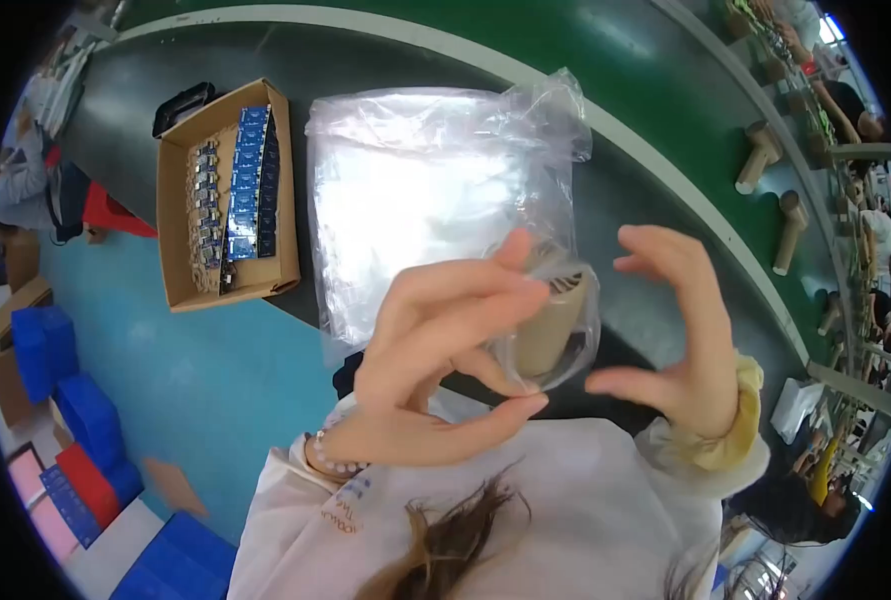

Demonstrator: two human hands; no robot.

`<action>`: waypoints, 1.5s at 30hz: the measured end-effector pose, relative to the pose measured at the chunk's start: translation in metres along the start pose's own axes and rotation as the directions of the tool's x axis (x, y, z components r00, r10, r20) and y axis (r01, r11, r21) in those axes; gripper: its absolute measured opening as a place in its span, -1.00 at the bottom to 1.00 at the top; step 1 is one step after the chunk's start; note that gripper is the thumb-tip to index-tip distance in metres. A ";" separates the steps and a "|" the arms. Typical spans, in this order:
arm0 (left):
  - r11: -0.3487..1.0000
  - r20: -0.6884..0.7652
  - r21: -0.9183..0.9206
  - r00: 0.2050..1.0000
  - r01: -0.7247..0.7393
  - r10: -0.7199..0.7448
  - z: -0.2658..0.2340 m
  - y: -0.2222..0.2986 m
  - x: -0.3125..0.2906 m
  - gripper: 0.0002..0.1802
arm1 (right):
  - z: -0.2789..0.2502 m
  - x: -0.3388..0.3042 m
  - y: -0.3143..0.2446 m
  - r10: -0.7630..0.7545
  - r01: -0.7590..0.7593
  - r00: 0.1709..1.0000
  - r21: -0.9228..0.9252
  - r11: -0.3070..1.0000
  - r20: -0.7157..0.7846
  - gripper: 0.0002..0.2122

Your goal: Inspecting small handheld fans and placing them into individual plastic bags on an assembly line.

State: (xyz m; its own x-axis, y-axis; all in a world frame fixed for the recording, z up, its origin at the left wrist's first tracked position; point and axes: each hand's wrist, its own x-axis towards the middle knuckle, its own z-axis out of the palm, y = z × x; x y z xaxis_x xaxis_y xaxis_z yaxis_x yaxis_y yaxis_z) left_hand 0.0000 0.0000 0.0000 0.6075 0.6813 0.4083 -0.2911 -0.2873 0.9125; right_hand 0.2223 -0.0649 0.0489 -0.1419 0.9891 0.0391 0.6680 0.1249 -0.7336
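Note:
My left hand (425, 350) grips a roll of clear tape (545, 335) by its edge, thumb and fingers closed on it. The roll has a brown core and a clear outer layer, and is tilted in the air in front of my chest. To its right my right hand (690, 335) is open and empty, thumb and fingers curved apart. Beyond the hands a stack of clear plastic bags or film (415, 190) lies on the dark table (635, 190), shiny and crumpled at its far right corner.
Left of the plastic stands an open cardboard box (283, 200) with a row of blue circuit boards (248, 185) and several small parts. A black tray (182, 106) lies by its far corner. Blue bins (95, 420) stand on the floor at left. Other people work at right.

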 end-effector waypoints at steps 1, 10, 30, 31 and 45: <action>0.992 -0.046 -0.129 0.999 0.002 -0.008 0.000 -0.001 0.001 -0.21 | 0.005 0.001 0.001 -0.058 0.060 0.998 0.101 0.993 -0.014 -0.15; 0.900 -0.038 -0.412 0.989 -0.144 0.141 0.014 -0.006 0.006 -0.49 | 0.024 0.021 0.004 -0.366 0.366 0.925 -0.023 0.930 -0.096 -0.29; 0.590 -0.083 0.790 0.982 0.168 -0.167 0.020 -0.042 -0.059 -0.68 | -0.115 0.151 0.262 0.282 -0.197 0.674 0.202 0.959 -0.682 -0.58; 0.569 -0.125 0.795 0.975 0.211 -0.186 0.022 -0.043 -0.060 -0.65 | -0.115 0.153 0.268 0.279 -0.191 0.683 0.203 0.960 -0.676 -0.58; 0.569 -0.068 0.797 0.966 0.204 -0.250 0.030 -0.036 -0.059 -0.47 | -0.164 0.103 0.319 0.105 -0.642 0.725 -0.613 0.461 -0.680 -0.40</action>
State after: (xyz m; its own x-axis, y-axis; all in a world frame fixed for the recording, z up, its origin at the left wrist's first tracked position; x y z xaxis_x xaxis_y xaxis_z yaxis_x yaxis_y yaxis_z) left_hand -0.0031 -0.0504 -0.0558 0.6093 0.7757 0.1644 0.5470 -0.5613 0.6211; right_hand 0.5402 0.0900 -0.0702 0.4641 0.7838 0.4127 0.8468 -0.5293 0.0530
